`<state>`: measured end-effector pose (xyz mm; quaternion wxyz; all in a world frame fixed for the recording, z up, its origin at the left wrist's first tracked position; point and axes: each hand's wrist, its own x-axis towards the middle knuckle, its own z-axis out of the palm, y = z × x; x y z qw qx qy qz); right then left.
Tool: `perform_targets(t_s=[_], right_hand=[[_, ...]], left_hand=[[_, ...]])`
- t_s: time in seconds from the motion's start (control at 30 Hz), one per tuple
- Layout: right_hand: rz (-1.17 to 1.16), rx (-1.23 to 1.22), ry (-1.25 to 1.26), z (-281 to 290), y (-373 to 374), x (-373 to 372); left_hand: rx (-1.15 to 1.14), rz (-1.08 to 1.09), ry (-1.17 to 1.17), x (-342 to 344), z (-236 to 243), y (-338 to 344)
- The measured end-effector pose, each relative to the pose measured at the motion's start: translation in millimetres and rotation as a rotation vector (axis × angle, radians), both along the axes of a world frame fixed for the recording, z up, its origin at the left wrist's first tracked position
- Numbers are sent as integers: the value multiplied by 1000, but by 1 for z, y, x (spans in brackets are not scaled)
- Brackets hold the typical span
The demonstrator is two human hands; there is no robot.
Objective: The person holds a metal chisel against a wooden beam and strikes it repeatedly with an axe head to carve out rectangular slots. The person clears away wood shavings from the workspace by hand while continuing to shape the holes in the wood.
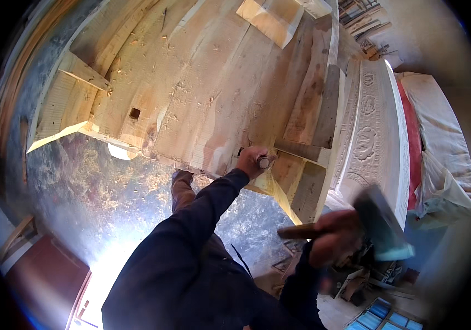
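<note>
My left hand (251, 161) is closed around an upright round handle (264, 162), probably a chisel's, of which only the end shows; its blade is hidden. It rests at the near edge of a large wooden piece (202, 93) built of planks, beside a small dark hole (241, 151). My right hand (334, 236), blurred by motion, is raised to the right and grips a hatchet (381, 225). The hatchet's wooden handle (296, 232) sticks out leftward from the fist, and its broad blade points right. A square hole (134, 113) is cut through the planks farther left.
Wood shavings and a loose board (273, 22) lie on the planks. To the right stands a carved pale panel (366, 121), beside a red strip (410, 143) and a sheet-covered object (439, 126). A brown panel (48, 278) leans at lower left. Wood pieces (365, 25) are piled far right.
</note>
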<state>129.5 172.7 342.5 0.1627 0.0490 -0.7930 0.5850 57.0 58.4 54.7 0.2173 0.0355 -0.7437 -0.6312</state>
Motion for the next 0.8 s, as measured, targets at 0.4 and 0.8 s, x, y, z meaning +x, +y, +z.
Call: perform_targets(t_s=[0.4,0.8], right_hand=[[48,207,-488,-67,-1,2],[228,729,-436,-139,46,34]], left_hand=[[-30,-6,84,-21,-14,-8],[-112,-59,160,23,-9,2]])
